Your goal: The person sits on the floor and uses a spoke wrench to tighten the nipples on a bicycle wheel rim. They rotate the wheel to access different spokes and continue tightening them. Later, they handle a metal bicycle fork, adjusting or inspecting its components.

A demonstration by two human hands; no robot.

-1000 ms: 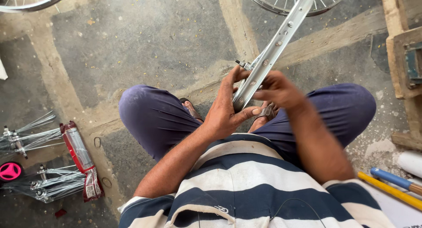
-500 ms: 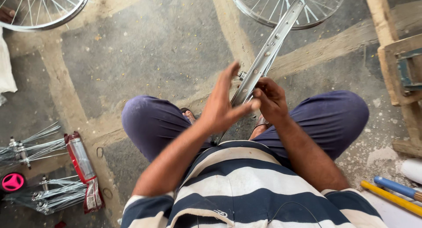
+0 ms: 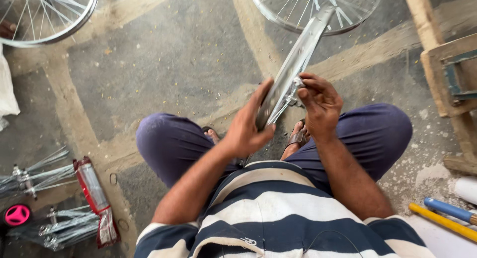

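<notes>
A shiny metal bicycle rim [image 3: 297, 59] stands on edge between my knees and runs away from me toward the top of the view. My left hand [image 3: 249, 126] presses flat against its left side, thumb hooked under the near end. My right hand [image 3: 319, 104] is curled against the rim's right side, fingertips pinched on a small metal part there. Thin spokes show just below my right hand. I squat in purple trousers and a striped shirt, with sandalled feet beneath the rim.
A spoked wheel [image 3: 318, 9] lies on the concrete floor ahead, another wheel [image 3: 47, 17] at top left. Bundles of spokes [image 3: 54, 228], a red packet [image 3: 94, 193] and a pink disc [image 3: 17, 215] lie at left. A wooden frame [image 3: 447, 74] and yellow and blue tools [image 3: 447, 215] are at right.
My view has shifted and the rim now looks more upright. My left hand has opened flatter against the rim; my right hand has risen and pinches at its right side.
</notes>
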